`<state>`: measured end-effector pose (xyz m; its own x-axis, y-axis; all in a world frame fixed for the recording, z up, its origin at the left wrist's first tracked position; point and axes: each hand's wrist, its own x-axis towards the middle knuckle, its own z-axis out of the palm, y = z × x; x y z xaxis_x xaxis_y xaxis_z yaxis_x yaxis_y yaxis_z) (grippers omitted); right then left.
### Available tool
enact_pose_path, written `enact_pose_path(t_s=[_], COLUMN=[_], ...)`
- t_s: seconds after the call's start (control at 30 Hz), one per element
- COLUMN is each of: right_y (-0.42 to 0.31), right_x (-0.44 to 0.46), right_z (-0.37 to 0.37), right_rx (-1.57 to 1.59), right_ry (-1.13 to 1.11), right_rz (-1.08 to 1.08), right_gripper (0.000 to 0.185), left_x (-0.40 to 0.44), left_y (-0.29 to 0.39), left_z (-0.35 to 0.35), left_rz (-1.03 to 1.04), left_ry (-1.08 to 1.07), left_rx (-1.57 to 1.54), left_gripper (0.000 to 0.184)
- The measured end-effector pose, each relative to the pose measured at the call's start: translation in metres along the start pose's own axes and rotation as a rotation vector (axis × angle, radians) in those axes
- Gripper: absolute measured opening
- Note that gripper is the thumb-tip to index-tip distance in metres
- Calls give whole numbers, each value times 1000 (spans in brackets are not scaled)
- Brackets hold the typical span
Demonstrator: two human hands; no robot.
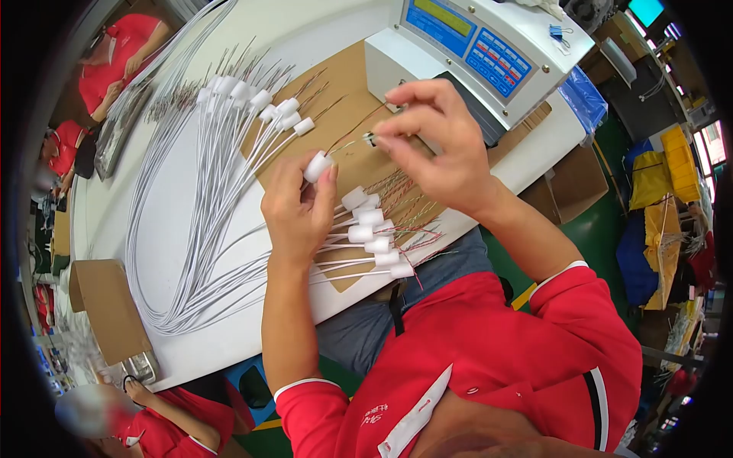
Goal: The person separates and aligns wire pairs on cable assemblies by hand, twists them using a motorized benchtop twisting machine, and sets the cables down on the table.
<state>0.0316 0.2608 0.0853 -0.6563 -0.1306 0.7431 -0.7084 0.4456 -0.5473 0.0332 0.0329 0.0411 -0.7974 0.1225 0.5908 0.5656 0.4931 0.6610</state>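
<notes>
Upper garment: red short-sleeved shirt [473, 336], thin white trim [561, 275] at the hems of both the left sleeve [309, 408] and right sleeve [588, 317], white placket [418, 412] at an open neck, small white lettering [374, 415] on the left chest, and a black-and-white stripe [595, 408] on the right side. Lower garment: blue denim trousers [355, 332]. Left hand [299, 202] and right hand [447, 145] are bare.

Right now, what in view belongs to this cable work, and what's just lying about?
In the job:
- white cap, in the left hand
- thin wires from it, right hand at their ends
- other white-capped cables on the table

Apparently lying about:
- blue clip on the keypad machine
- blue plastic beside it
- cardboard box, table's left end

Machine's role unclear.
</notes>
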Motion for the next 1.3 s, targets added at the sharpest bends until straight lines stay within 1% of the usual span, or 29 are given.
enact_pose_path(t_s=[0.07, 0.17, 0.2, 0.27, 0.3, 0.43, 0.57, 0.63, 0.73, 0.83, 0.93, 1.13, 1.27, 1.3], right_y=[2, 6, 5, 3, 2, 3, 6, 9, -1, -10, -14, -5, -6, -7], right_x=[-5, -5, -7, -7, -7, -9, -10, -11, -5, 4, 9, 9, 9, 10], right_z=[2, 8, 10, 9, 8, 10, 12, 13, 14, 23, 31, 42, 43, 42], right_rx=[-138, -87, 11, 94, 135, 163, 149, 117, 69, 228, 298, 285, 272, 272], right_ry=[5, -6, -33, -120, -165, -236, -271, -269, -267, -308, -355, -384, -368, -360], right_rz=[-225, -126, 29, 200, 287, 332, 297, 246, 234, 240, 276, 174, 163, 162], right_gripper=[15, 14, 12, 11, 11, 13, 13, 15, 23, 31, 33, 32, 32, 32], left_x=[0, -3, -4, -3, -4, -3, -1, -2, -3, -2, -3, -7, -7, -7], left_y=[-3, -7, -8, -10, -7, -2, -3, -5, -8, -6, -6, -18, -11, -12], left_z=[1, -1, -4, -12, -13, -8, -1, -1, 0, 0, -3, 3, 3, 2], left_rz=[-119, -314, -319, -330, -321, -263, -231, -250, -262, -258, -304, -329, -342, -352], left_ry=[-3, -29, -66, -138, -133, -103, -36, -73, -112, -147, -195, -254, -261, -291], left_rx=[-157, -501, -549, -645, -618, -499, -483, -476, -481, -471, -472, -546, -560, -550], left_gripper=[21, 18, 18, 17, 16, 11, 10, 10, 10, 9, 10, 11, 10, 9])
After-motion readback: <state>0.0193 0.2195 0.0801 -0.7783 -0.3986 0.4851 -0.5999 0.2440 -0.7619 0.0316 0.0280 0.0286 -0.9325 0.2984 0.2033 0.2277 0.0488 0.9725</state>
